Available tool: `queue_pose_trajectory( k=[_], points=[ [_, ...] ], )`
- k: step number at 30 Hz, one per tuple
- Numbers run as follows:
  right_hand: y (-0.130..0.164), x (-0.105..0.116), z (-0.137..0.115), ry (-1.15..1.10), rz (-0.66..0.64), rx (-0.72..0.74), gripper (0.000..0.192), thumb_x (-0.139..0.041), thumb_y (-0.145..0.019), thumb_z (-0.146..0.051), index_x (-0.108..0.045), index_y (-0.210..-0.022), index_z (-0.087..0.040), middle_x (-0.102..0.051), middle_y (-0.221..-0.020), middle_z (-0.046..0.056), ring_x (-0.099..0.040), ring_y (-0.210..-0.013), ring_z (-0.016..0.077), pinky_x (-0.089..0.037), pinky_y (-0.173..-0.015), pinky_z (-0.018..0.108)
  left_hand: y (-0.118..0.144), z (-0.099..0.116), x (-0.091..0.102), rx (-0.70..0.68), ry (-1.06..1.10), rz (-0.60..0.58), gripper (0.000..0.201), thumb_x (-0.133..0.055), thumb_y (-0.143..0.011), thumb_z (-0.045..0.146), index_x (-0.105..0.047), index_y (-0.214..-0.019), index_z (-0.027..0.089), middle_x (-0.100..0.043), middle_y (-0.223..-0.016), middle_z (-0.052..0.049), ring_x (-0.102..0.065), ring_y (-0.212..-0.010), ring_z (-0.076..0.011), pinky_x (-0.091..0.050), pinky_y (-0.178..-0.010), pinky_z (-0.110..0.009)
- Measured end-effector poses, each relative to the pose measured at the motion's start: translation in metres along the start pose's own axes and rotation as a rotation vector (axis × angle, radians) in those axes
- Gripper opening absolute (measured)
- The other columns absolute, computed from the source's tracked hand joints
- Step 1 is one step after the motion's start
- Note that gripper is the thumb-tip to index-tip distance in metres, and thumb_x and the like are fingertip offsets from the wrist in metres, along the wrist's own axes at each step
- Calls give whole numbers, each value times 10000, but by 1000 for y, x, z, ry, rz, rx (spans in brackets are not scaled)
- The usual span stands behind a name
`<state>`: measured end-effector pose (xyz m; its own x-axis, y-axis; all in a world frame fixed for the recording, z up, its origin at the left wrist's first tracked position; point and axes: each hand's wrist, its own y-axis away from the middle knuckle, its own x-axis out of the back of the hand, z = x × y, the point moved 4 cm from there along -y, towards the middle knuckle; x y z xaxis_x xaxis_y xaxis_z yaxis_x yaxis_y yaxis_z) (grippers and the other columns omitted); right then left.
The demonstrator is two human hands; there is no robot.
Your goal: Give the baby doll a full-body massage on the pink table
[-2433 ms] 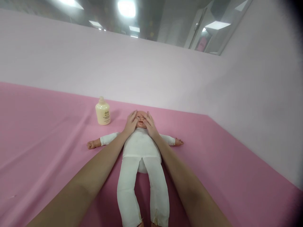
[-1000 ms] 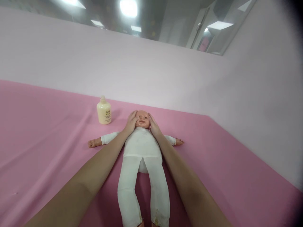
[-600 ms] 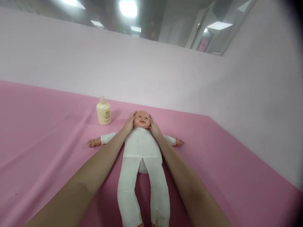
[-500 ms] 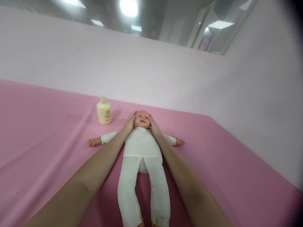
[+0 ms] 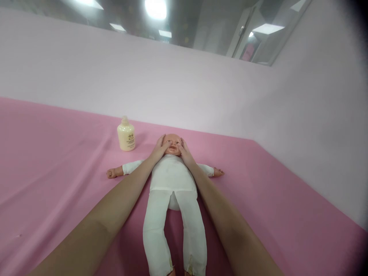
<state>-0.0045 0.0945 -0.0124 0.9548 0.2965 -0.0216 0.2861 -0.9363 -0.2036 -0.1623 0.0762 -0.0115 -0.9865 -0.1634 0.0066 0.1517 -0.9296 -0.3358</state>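
baby doll (image 5: 172, 180) lies face up on the pink sheet (image 5: 57, 161); left hand (image 5: 159, 148) and right hand (image 5: 185, 152) rest unclenched, fingers flat on its cheeks, lotion bottle (image 5: 125, 135) near.

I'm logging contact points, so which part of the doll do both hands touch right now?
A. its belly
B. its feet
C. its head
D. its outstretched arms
C: the left hand and right hand rest on either side of the face of the doll.
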Motion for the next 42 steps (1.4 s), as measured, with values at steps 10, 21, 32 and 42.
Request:
queue_pose_trajectory(
  k=[10, 21, 32, 42],
  points=[
    [-12, 2, 6, 20, 62, -36, 702, -569, -825, -491, -309, -1448, -300, -444, -1464, 30, -472, -1323, 228, -372, -1132, 413, 6, 17, -6, -24, -113, 46, 683, -608, -824, 394, -386, -1425, 155, -367, -1511, -149, -328, -1411, -270, -243, -1176, -401],
    [4, -1, -11, 134, 66, -36, 848, -665, -755, -561, -287, -1465, -294, -378, -1514, 37, -358, -1408, 239, -269, -1191, 407, 10, 20, -5, -48, -150, 4, 764, -620, -811, 504, -358, -1446, 169, -341, -1523, -150, -289, -1431, -283, -222, -1181, -401],
    [-4, 0, 0, 9, 28, -37, 804, -655, -774, -516, -292, -1461, -310, -435, -1474, 16, -427, -1366, 228, -353, -1154, 390, 8, 15, -6, -60, -136, 4, 776, -647, -793, 465, -350, -1448, 174, -330, -1528, -151, -301, -1422, -287, -238, -1172, -421],
    [-5, -1, -1, 75, 34, -1, 754, -580, -822, -546, -278, -1469, -304, -404, -1499, 3, -371, -1399, 222, -294, -1184, 404, 11, 13, -6, -55, -151, 23, 639, -519, -889, 438, -348, -1458, 203, -308, -1553, -105, -273, -1443, -249, -197, -1197, -393]
  ],
)
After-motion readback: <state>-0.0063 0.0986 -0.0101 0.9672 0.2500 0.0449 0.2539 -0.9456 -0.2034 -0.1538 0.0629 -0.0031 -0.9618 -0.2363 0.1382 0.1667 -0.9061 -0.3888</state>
